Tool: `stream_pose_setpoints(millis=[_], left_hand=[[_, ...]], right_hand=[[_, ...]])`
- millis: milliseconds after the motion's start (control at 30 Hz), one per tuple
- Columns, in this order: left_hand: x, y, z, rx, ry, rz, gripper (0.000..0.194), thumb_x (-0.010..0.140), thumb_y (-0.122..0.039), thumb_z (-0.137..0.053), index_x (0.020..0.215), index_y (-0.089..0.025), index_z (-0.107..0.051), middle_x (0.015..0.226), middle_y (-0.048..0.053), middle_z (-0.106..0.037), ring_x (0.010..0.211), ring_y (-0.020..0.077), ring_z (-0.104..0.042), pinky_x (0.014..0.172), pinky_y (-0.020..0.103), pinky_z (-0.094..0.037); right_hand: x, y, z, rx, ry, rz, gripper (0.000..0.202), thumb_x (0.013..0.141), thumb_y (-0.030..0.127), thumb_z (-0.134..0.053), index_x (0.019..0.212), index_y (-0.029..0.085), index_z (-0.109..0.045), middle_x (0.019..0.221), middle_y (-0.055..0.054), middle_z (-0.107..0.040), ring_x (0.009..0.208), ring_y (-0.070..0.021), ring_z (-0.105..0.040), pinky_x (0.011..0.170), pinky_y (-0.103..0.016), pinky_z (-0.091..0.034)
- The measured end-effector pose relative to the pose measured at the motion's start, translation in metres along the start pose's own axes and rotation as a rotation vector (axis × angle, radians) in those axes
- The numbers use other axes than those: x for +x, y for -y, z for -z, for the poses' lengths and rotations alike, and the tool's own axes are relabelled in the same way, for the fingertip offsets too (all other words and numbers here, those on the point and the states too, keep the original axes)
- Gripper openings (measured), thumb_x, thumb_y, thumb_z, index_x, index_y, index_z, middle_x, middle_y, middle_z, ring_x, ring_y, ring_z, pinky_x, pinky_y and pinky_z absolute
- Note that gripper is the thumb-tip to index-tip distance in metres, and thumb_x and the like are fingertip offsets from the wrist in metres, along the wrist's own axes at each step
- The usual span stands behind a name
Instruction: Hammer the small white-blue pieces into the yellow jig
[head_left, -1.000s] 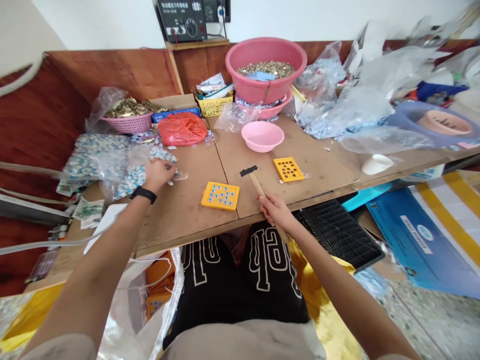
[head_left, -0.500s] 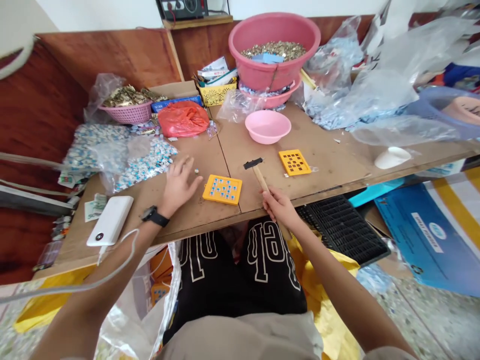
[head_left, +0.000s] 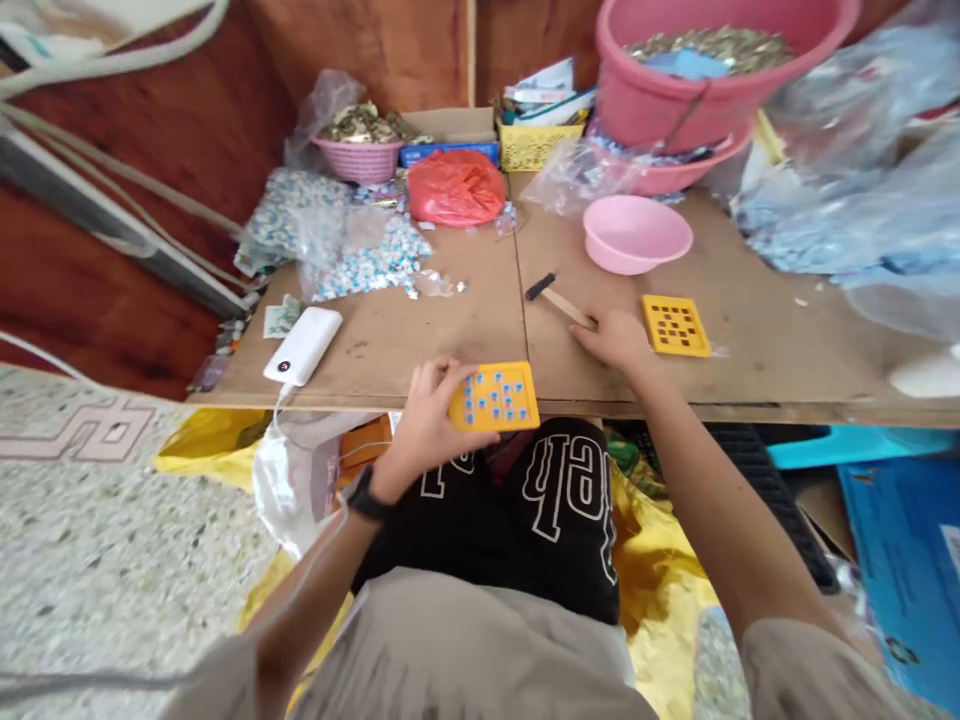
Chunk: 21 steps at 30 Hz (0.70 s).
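My left hand (head_left: 426, 418) is closed on the left side of a yellow plastic tray (head_left: 514, 422) at the table's front edge, thumb below and fingers above. Small blue-topped pieces sit in the tray's slots. My right hand (head_left: 619, 342) has its fingers round the end of the wooden handle of a small hammer (head_left: 564, 304), low over the cardboard; the black head points up and left. Right of that hand lies a second yellow tray (head_left: 697, 342) with dark square openings.
A pink bowl (head_left: 637, 245) stands behind the hammer. Farther back are a red plastic bag (head_left: 456, 190), a pink basket (head_left: 360, 160) of brass-coloured parts and a big pink tub (head_left: 675, 100). Blue-white pieces (head_left: 379, 262) are heaped left, near a white power bank (head_left: 304, 345).
My left hand has come from the bare cardboard to the filled yellow tray and taken hold of it, bringing it to the edge. My right hand, with the hammer, has moved farther onto the table. The view has turned left.
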<state>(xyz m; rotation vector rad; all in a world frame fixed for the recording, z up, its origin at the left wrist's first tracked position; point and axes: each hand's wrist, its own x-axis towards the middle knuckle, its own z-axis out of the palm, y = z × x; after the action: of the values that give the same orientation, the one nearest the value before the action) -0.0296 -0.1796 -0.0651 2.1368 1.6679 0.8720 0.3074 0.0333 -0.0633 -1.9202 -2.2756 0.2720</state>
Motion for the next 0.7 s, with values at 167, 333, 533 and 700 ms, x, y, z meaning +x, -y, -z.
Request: stream_pose_setpoints(millis=[167, 333, 533, 700], left_hand=[[-0.14, 0.02, 0.041, 0.135, -0.371, 0.382, 0.077, 0.084, -0.055, -0.1, 0.149, -0.039, -0.061, 0.154, 0.012, -0.052, 0.149, 0.0418, -0.058, 0.129, 0.067, -0.056], [-0.184, 0.062, 0.05, 0.215, -0.491, 0.669, 0.083, 0.077, -0.057, -0.103, 0.143, -0.034, -0.058, 0.144, 0.012, -0.054, 0.143, 0.0453, -0.06, 0.123, 0.073, -0.059], [-0.199, 0.074, 0.037, 0.184, -0.553, 0.797, 0.078, 0.07, -0.052, -0.105, 0.135, -0.037, -0.065, 0.148, 0.011, -0.053, 0.14, 0.0469, -0.063, 0.122, 0.076, -0.058], [-0.211, 0.093, 0.027, 0.13, -0.447, 0.829, 0.087, 0.077, -0.057, -0.099, 0.152, -0.033, -0.06, 0.155, 0.016, -0.054, 0.147, 0.0502, -0.062, 0.121, 0.077, -0.059]], right_hand=[[-0.016, -0.002, -0.02, -0.031, -0.06, -0.03, 0.055, 0.112, 0.055, -0.056, 0.145, 0.015, -0.076, 0.121, -0.022, -0.085, 0.107, -0.0389, -0.079, 0.087, -0.042, -0.058], [-0.022, 0.001, -0.025, -0.073, -0.114, -0.029, 0.056, 0.112, 0.052, -0.054, 0.147, 0.013, -0.074, 0.12, -0.025, -0.083, 0.107, -0.0407, -0.079, 0.089, -0.045, -0.058], [-0.026, 0.007, -0.019, -0.072, -0.091, -0.025, 0.054, 0.114, 0.051, -0.052, 0.147, 0.014, -0.073, 0.124, -0.025, -0.083, 0.106, -0.0405, -0.079, 0.09, -0.046, -0.059], [-0.029, 0.008, -0.019, -0.065, -0.087, -0.032, 0.055, 0.113, 0.052, -0.051, 0.147, 0.014, -0.073, 0.125, -0.026, -0.083, 0.106, -0.0405, -0.079, 0.089, -0.046, -0.059]])
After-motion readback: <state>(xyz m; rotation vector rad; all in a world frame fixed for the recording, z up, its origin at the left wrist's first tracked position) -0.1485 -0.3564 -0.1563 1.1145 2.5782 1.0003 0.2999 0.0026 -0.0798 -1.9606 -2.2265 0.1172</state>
